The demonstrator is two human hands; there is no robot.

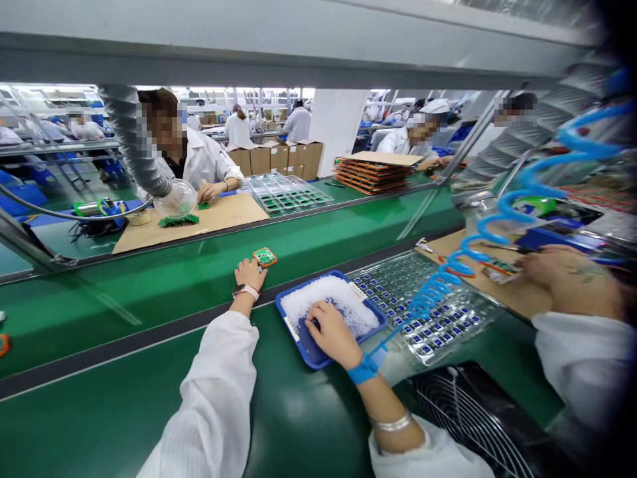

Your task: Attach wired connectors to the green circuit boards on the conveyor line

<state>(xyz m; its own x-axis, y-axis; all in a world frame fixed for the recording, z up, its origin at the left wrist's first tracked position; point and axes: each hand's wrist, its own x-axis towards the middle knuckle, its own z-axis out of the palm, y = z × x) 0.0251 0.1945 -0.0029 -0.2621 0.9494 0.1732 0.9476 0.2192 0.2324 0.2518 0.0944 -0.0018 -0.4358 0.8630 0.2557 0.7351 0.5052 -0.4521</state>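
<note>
At the near edge of the green conveyor belt, my left hand (pixel 249 275) has its thumb and index finger at the corner of a small green circuit board (pixel 265 255) in an orange frame. My right hand (pixel 329 328) reaches into a shallow blue tray (pixel 314 362) with its fingers curled together. Small white pieces (pixel 318 292) fill much of that tray, heaped toward its far side. Whatever the right fingertips hold is hidden or too small to make out. A blue wrist strap (pixel 363 370) with a coiled cord circles my right wrist.
Right of the blue tray lies a clear plastic tray (pixel 438 332) of small dark blue parts. A black fan (pixel 472 411) stands close to my right forearm. The coiled blue cord (pixel 502 212) hangs across the right side. A co-worker's hand (pixel 572 282) works at far right; another person sits across the belt.
</note>
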